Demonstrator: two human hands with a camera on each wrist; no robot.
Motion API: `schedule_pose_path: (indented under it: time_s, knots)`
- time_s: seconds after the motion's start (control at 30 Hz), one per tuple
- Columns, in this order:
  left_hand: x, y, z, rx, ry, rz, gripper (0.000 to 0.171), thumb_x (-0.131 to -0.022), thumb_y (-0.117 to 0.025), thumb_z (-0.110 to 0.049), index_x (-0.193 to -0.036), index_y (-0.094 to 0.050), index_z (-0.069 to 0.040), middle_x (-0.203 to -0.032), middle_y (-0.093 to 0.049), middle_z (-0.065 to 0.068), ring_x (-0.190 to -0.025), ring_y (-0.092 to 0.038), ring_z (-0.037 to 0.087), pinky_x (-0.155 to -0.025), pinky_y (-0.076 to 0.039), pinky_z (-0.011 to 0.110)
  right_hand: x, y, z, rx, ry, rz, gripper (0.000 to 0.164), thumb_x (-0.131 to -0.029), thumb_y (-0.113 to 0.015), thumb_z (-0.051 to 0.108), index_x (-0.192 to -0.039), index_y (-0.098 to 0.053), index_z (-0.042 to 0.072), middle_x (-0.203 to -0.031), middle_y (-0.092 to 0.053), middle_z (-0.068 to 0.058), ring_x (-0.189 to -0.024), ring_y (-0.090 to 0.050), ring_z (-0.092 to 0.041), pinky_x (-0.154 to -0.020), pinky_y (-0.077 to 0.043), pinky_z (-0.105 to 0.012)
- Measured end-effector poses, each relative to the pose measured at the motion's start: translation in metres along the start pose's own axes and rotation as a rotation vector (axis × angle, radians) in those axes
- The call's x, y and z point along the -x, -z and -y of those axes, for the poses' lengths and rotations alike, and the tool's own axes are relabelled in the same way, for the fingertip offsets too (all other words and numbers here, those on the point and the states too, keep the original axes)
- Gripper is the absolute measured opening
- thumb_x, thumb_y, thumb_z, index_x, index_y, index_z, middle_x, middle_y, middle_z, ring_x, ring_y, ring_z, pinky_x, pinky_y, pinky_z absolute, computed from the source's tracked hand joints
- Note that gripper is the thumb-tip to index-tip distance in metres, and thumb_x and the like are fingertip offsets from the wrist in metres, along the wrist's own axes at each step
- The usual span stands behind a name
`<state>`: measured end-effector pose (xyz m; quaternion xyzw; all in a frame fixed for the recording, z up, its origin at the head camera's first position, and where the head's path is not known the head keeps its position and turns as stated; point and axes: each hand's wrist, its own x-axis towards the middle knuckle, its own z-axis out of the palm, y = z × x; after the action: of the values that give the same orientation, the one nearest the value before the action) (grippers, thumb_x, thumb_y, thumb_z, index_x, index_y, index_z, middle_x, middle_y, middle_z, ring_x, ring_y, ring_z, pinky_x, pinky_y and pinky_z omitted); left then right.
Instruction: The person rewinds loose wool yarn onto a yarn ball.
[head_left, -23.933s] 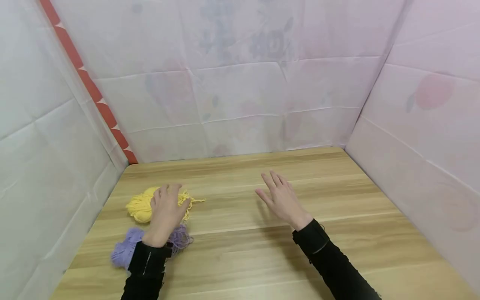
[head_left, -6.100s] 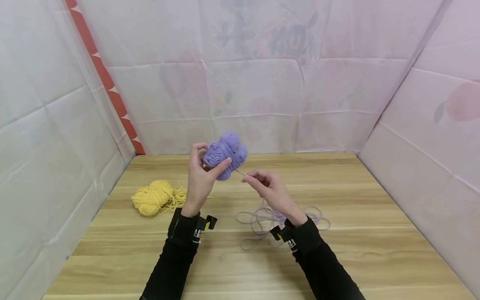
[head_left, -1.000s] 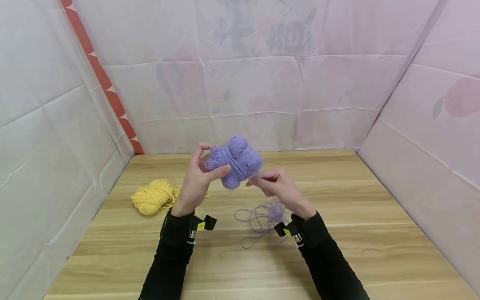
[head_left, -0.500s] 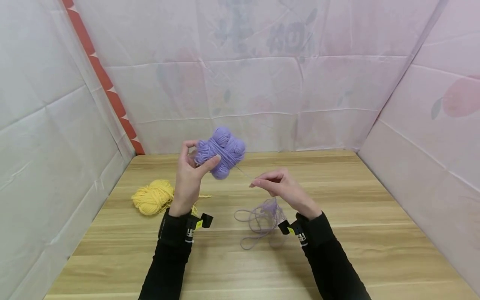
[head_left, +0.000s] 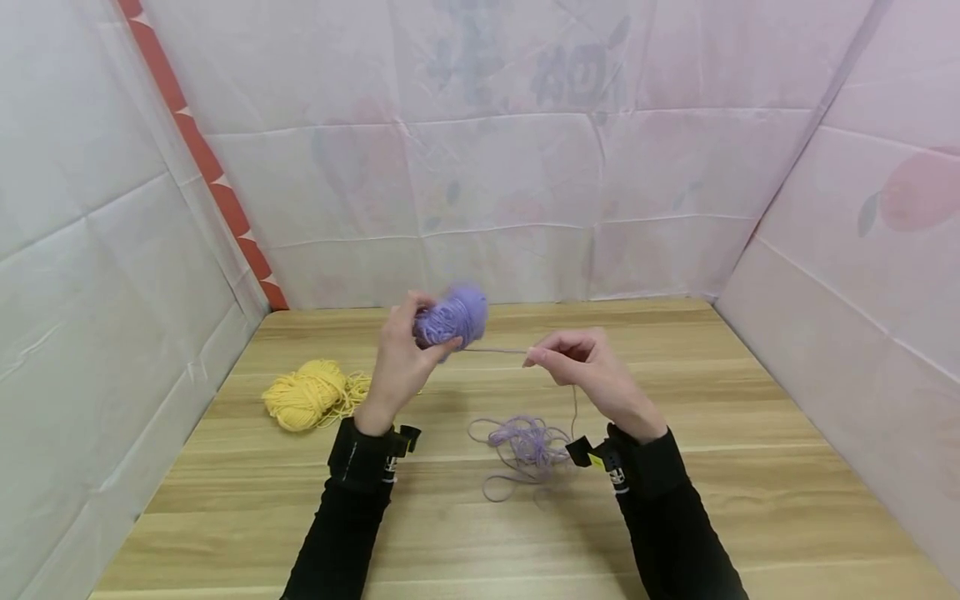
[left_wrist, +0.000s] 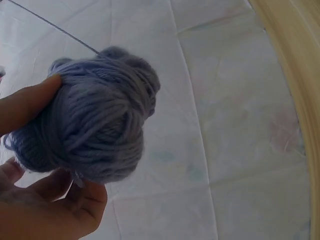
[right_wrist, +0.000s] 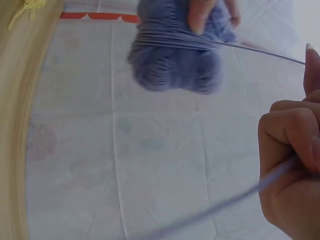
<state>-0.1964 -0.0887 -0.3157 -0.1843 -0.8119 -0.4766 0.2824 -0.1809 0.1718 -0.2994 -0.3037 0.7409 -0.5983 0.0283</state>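
Note:
My left hand (head_left: 401,358) grips a purple ball of yarn (head_left: 453,317) above the table, thumb on its near side and fingers behind. In the left wrist view the thumb presses the windings of the yarn ball (left_wrist: 100,115), and a strand runs off its top. To the right, my right hand (head_left: 588,375) pinches that purple strand (head_left: 498,350), which is stretched straight between the hands. Its other end hangs from the right hand to a loose purple tangle (head_left: 528,446) on the table. In the right wrist view the fingers of the right hand (right_wrist: 295,145) are curled around the strand.
A yellow ball of yarn (head_left: 307,396) with loose loops lies on the wooden table (head_left: 712,500), left of the left arm. White sheeting (head_left: 495,183) stands behind and on both sides, with a red strip (head_left: 191,142) at the back left corner.
Over the last second the right hand has moved right, drawing out more strand, while the purple ball has turned in the left hand. Earlier, both yarns lay on the table at left.

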Motion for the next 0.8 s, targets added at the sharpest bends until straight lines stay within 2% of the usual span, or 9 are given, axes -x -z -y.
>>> schedule_pose_path:
  time_s: [0.1,0.17,0.33,0.47,0.6,0.7,0.8]
  knots:
    - [0.001,-0.004,0.000,-0.090,-0.069,0.084,0.050,-0.068,-0.083,-0.002,-0.109,-0.055,-0.004,-0.109,-0.065,0.017,-0.098,-0.053,0.034,-0.088,-0.048,0.048,0.001,0.002,0.001,-0.008,0.044,-0.037,0.015,-0.097,-0.057,0.013,-0.097,-0.069,0.005,-0.063,-0.029,0.002,-0.056,-0.027,-0.016,-0.054,-0.025,-0.028]
    - [0.002,-0.007,-0.001,-0.131,-0.099,0.158,0.049,-0.068,-0.083,-0.001,-0.109,-0.057,-0.005,-0.110,-0.066,0.015,-0.099,-0.053,0.033,-0.089,-0.047,0.048,0.001,0.002,0.002,-0.008,0.063,-0.062,0.015,-0.096,-0.058,0.012,-0.097,-0.069,0.002,-0.063,-0.029,0.002,-0.056,-0.027,-0.016,-0.054,-0.025,-0.028]
    - [0.006,-0.012,-0.005,-0.146,-0.133,0.385,0.047,-0.068,-0.082,-0.001,-0.109,-0.059,-0.008,-0.112,-0.065,0.011,-0.104,-0.053,0.029,-0.092,-0.050,0.045,0.001,0.002,0.003,0.006,0.063,-0.112,0.018,-0.095,-0.061,0.014,-0.099,-0.068,-0.002,-0.064,-0.036,0.003,-0.058,-0.032,-0.014,-0.054,-0.029,-0.027]
    - [0.008,-0.012,-0.006,-0.072,-0.175,0.541,0.049,-0.070,-0.081,0.000,-0.112,-0.058,-0.011,-0.114,-0.065,0.008,-0.105,-0.054,0.025,-0.093,-0.052,0.040,-0.001,0.001,0.002,0.039,0.057,-0.141,0.017,-0.095,-0.062,0.017,-0.099,-0.069,0.002,-0.064,-0.038,0.004,-0.058,-0.034,-0.014,-0.053,-0.029,-0.028]
    - [0.008,-0.010,-0.007,0.059,-0.218,0.662,0.049,-0.071,-0.080,-0.001,-0.113,-0.057,-0.013,-0.114,-0.064,0.005,-0.106,-0.057,0.020,-0.093,-0.052,0.033,-0.005,0.000,-0.001,0.055,0.055,-0.161,0.018,-0.094,-0.062,0.018,-0.099,-0.069,0.002,-0.063,-0.039,0.004,-0.057,-0.034,-0.014,-0.052,-0.028,-0.028]
    - [0.008,-0.007,-0.009,0.167,-0.227,0.720,0.048,-0.072,-0.080,-0.001,-0.113,-0.057,-0.013,-0.115,-0.063,0.003,-0.108,-0.058,0.016,-0.095,-0.051,0.031,-0.007,0.000,-0.005,0.063,0.052,-0.174,0.017,-0.094,-0.062,0.019,-0.099,-0.069,0.004,-0.062,-0.038,0.004,-0.056,-0.034,-0.014,-0.052,-0.028,-0.028]
    - [0.007,-0.004,-0.012,0.262,-0.228,0.743,0.048,-0.073,-0.081,-0.002,-0.113,-0.057,-0.012,-0.118,-0.063,0.003,-0.112,-0.058,0.016,-0.098,-0.050,0.032,-0.010,-0.002,-0.009,0.072,0.041,-0.179,0.019,-0.094,-0.063,0.021,-0.099,-0.069,0.004,-0.061,-0.038,0.004,-0.055,-0.034,-0.015,-0.050,-0.026,-0.029]
